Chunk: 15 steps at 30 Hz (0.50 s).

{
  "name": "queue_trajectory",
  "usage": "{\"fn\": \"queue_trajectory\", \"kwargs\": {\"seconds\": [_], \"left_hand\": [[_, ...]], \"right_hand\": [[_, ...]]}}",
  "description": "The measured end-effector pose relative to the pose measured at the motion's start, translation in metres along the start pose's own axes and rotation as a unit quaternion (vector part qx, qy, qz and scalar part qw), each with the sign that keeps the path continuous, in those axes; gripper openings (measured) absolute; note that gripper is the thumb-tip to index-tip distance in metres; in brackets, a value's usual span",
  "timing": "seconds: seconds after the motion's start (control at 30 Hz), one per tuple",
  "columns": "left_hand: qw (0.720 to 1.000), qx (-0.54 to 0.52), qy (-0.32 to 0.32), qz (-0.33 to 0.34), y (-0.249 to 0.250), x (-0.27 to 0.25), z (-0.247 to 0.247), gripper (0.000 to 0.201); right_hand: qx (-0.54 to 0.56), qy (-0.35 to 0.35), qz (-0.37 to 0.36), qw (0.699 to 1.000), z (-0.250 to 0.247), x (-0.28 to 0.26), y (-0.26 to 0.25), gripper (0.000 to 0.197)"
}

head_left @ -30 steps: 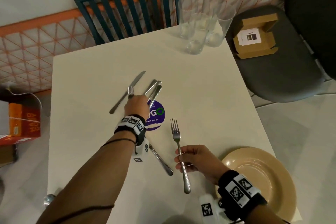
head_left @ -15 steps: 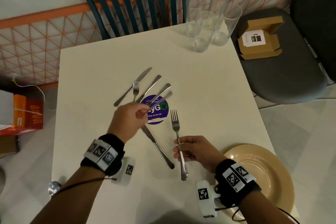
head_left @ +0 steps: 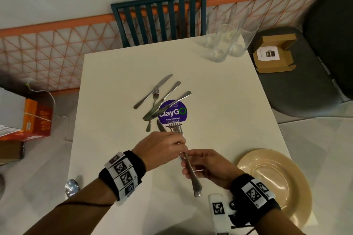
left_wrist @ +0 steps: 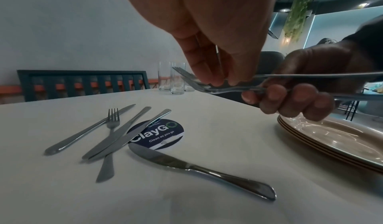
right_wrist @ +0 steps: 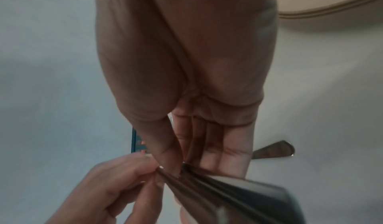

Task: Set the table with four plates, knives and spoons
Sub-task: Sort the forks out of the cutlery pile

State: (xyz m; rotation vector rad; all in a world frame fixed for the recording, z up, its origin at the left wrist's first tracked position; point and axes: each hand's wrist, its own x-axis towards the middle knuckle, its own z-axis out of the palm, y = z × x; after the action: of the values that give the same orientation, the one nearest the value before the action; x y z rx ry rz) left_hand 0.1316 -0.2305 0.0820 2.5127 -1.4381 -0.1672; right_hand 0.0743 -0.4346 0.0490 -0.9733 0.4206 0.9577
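Two steel forks [head_left: 176, 129] are held together above the white table [head_left: 219, 101], tines pointing away from me. My left hand [head_left: 180, 140] pinches them just behind the tines [left_wrist: 186, 78]. My right hand [head_left: 189, 164] curls round their handles [left_wrist: 311, 94]. One knife [left_wrist: 186, 165] lies on the table below the hands. Beyond it is a loose pile of three knives [head_left: 164, 99] and a fork [head_left: 155, 94], partly on a purple sticker [head_left: 175, 112]. A stack of beige plates [head_left: 277, 183] sits at the near right corner.
Three empty glasses [head_left: 225, 40] stand at the far right corner. A dark blue slatted chair [head_left: 158, 19] is at the far edge. A grey chair to the right carries an open cardboard box [head_left: 273, 57]. An orange box [head_left: 36, 118] lies on the floor at left.
My left hand has come back from the cutlery pile to my right hand. The fork my right hand held low over the table is now lifted, with a second fork alongside it.
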Motion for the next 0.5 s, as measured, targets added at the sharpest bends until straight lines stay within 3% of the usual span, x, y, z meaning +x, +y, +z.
{"fn": "queue_trajectory", "kwargs": {"seconds": [0.27, 0.5], "left_hand": [[0.997, -0.053, 0.045, -0.037, 0.003, -0.009, 0.016, 0.034], [0.982, -0.143, 0.077, -0.091, 0.0, -0.009, 0.031, 0.028]], "right_hand": [[0.061, 0.012, -0.028, 0.998, 0.007, -0.002, 0.009, 0.027], [0.095, 0.004, -0.039, 0.995, 0.004, 0.003, 0.012, 0.031]]}}
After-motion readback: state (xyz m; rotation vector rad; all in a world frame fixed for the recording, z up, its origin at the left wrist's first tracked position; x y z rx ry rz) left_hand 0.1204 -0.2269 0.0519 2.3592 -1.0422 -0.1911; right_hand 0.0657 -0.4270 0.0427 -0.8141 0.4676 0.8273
